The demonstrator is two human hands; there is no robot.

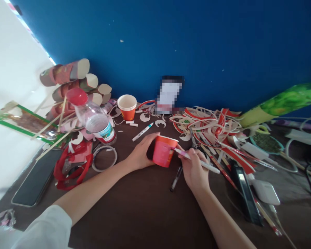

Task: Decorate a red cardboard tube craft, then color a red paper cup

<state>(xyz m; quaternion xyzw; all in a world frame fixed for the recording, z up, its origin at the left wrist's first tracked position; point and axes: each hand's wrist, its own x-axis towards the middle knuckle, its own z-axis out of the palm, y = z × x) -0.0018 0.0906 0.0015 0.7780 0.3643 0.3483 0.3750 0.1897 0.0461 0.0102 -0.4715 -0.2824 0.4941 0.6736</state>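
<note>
My left hand (pixel 143 154) is wrapped round the left side of a red and pink paper cup (pixel 162 152), its rim tipped slightly. Between the fingers of my right hand (pixel 195 169) is a white marker (pixel 207 166) with a pinkish tip end. That tip is at the cup's right side; whether it touches the surface I cannot tell. Below the cup a dark pen (pixel 176 179) lies on the table. Behind my left hand rests another white marker (pixel 143 131) with a blue-green end. An orange paper cup (pixel 127 108) with white cups nested in it stands farther back.
At left are a clear bottle (pixel 93 119) with a red cap, a tape roll (pixel 104 157), a red ribbon (pixel 72 169) and a phone (pixel 36 180). Paper strips (pixel 215 124) heap at right, near a black utility knife (pixel 245 193) and a white case (pixel 266 191). A blue wall (pixel 197 45) rises behind.
</note>
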